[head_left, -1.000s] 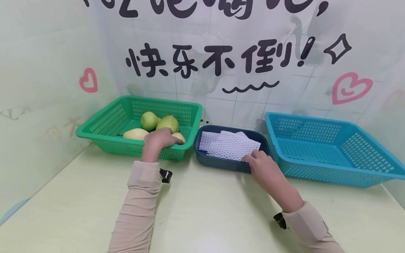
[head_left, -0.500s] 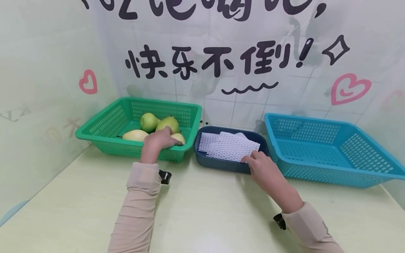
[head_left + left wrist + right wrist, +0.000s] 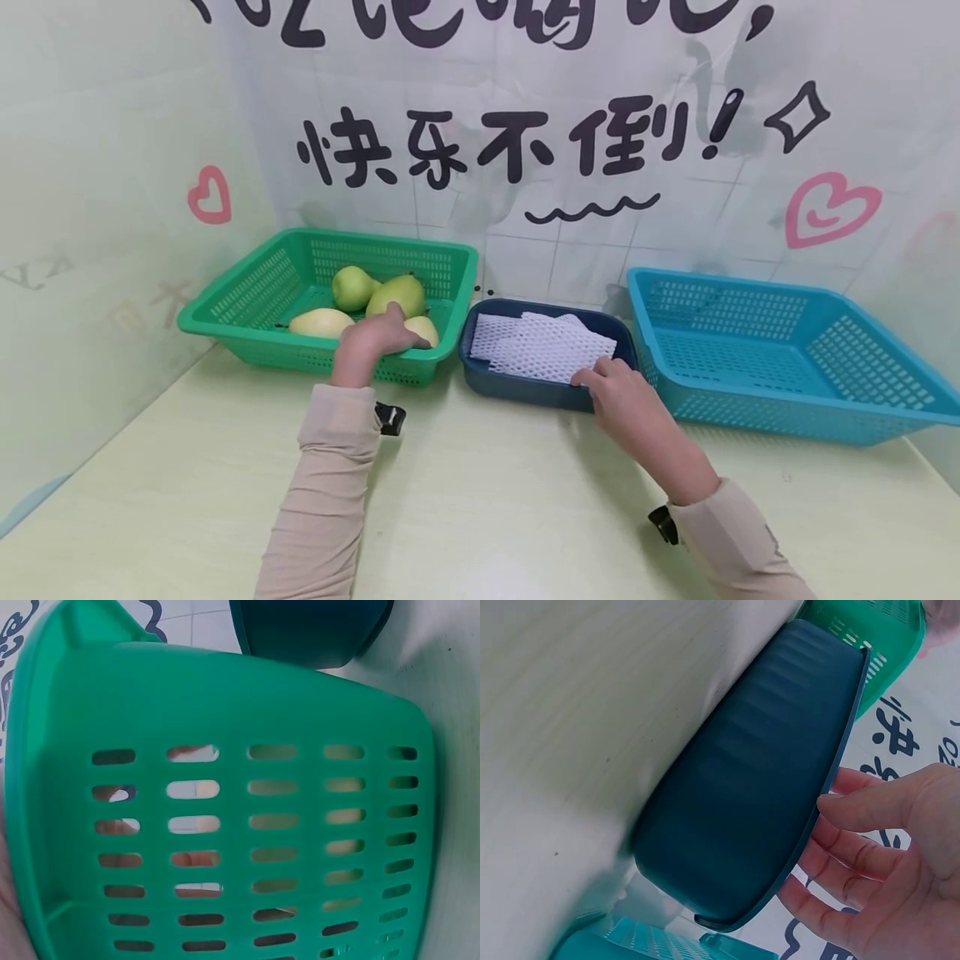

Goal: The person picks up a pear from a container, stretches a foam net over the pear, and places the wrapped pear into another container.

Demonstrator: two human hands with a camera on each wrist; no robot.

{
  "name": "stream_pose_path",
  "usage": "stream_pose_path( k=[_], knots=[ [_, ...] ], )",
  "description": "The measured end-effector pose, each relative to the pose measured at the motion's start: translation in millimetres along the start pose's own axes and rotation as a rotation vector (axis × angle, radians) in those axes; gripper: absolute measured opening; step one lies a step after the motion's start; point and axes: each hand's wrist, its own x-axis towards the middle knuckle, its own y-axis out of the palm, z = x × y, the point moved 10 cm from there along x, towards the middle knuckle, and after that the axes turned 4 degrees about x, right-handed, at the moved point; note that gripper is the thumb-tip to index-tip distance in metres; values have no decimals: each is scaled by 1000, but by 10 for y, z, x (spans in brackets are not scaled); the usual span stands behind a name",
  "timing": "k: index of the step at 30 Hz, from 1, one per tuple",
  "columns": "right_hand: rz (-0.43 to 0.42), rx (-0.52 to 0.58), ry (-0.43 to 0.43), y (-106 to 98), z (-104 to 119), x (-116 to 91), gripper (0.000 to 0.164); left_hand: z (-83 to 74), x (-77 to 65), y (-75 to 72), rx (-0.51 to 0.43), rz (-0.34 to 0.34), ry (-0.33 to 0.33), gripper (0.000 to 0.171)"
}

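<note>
My left hand (image 3: 377,332) reaches over the front rim of the green basket (image 3: 273,343) and grips a pale yellow pear (image 3: 423,329) at the front right corner; its far fingers are hidden in the head view. Beside it lie a greener pear (image 3: 397,293), a round green pear (image 3: 352,287) and a pale pear (image 3: 318,323). My right hand (image 3: 626,396) holds the front rim of the dark blue tray (image 3: 742,765), thumb outside and fingers reaching inside, close to the white foam nets (image 3: 551,346). In the left wrist view the slotted green basket hides most of the left hand.
A blue slotted basket (image 3: 757,383) stands to the right of the tray, its inside showing only its floor and walls. Behind all three containers rises a white wall sheet (image 3: 480,208) with black lettering. The pale tabletop (image 3: 480,492) extends in front of them.
Both hands stay almost where they were. The greener pear has tilted slightly beside the left hand; the head view has shifted a little.
</note>
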Motion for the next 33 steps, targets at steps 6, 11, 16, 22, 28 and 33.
stream_pose_path(
  k=[6,11,16,22,28,33],
  knots=[
    [-2,1,-7,-8,2,3,23,5,9,-32,4,-32,-7,87],
    [-11,-7,-12,-29,5,8,23,5,9,-72,9,-70,-9,81],
    [-14,-12,-23,-23,9,-1,23,-7,-14,-138,-54,-154,6,80],
    [-24,-9,-44,-35,38,-5,22,22,-49,-255,-148,-260,32,80],
    [-23,-1,-44,-50,34,3,22,29,-78,-382,-266,-310,94,85],
    [-10,15,-34,-22,29,-22,22,43,-208,-531,-348,-363,107,84]
  ],
)
